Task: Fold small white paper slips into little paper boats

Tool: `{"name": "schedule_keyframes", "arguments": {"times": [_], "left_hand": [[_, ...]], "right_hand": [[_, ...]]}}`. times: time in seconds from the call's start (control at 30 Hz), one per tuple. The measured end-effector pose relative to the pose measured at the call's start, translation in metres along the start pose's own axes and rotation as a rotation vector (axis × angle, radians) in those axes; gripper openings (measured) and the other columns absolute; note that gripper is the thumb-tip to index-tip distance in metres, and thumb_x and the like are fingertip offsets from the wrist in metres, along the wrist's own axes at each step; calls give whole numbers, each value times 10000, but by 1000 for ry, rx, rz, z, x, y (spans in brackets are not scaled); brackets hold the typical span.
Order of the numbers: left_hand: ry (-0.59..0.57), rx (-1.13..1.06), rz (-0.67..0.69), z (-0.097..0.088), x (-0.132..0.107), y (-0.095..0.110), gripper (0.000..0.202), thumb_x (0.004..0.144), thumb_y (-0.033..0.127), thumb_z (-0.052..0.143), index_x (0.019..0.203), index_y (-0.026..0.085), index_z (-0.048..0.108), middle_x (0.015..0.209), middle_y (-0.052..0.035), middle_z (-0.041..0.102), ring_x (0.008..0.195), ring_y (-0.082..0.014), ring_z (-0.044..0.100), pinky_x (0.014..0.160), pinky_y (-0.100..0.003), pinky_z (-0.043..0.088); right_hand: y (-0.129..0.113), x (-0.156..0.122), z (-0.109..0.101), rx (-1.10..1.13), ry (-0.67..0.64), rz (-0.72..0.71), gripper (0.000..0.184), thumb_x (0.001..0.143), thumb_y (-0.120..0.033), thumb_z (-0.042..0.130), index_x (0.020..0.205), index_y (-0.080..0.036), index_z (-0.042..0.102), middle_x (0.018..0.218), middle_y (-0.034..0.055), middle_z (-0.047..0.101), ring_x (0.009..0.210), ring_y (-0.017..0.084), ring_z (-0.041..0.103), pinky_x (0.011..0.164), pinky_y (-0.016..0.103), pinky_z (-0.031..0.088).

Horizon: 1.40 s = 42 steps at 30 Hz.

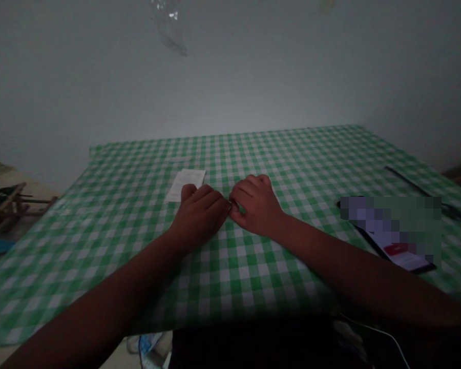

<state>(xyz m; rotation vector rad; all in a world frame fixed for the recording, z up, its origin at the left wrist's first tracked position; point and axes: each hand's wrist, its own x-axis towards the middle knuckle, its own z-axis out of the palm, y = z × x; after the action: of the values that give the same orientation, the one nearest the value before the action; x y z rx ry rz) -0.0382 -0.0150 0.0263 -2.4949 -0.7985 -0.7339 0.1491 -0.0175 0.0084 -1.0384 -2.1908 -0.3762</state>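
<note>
My left hand [203, 212] and my right hand [255, 205] meet above the middle of the table. The fingers of both are curled in and closed, their tips close together around something tiny. A small bright glint shows between the fingertips, but what it is I cannot make out. Just behind my left hand lies a sheet of white paper [182, 183] with faint print, partly covered by the fingers.
A green and white checked cloth [230, 277] covers the table. On the right lie a phone [415, 261], partly pixelated, and a thin dark object [407, 180]. Behind the table rises a pale wall [253, 77]. A white cable [388, 334] hangs at the front right.
</note>
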Motion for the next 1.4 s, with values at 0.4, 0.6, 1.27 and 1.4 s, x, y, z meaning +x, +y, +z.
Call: {"name": "schedule_keyframes", "arguments": {"times": [0.4, 0.6, 1.27, 1.4], "left_hand": [[-4, 7, -59, -3, -6, -13, 136, 927, 206, 582, 798, 198, 625, 759, 5, 692, 781, -191, 588, 746, -422, 311], [-30, 5, -12, -3, -5, -10, 145, 933, 206, 567, 801, 202, 627, 769, -6, 699, 789, -196, 577, 727, -413, 306], [143, -32, 105, 2, -16, -27, 182, 887, 196, 671, 1032, 303, 652, 926, 15, 735, 817, -174, 580, 765, -389, 341], [189, -11, 173, -2, -18, -24, 253, 880, 171, 684, 1072, 325, 629, 917, 39, 732, 819, -159, 583, 780, -385, 349]], "right_hand": [[29, 0, -3, -23, 30, 169, 56, 805, -216, 534, 804, -191, 584, 869, 55, 650, 908, 241, 519, 824, 417, 302], [6, 0, -3, 59, 11, 18, 129, 850, -229, 524, 925, -195, 623, 1005, 51, 668, 962, 240, 511, 847, 437, 289], [21, -1, -10, 678, -83, 652, 156, 861, -349, 610, 950, -222, 635, 756, -3, 673, 656, 155, 603, 638, 321, 467], [19, 2, -11, 937, -189, 778, 287, 805, -356, 704, 1049, -229, 621, 853, 13, 723, 738, 171, 652, 685, 339, 500]]}}
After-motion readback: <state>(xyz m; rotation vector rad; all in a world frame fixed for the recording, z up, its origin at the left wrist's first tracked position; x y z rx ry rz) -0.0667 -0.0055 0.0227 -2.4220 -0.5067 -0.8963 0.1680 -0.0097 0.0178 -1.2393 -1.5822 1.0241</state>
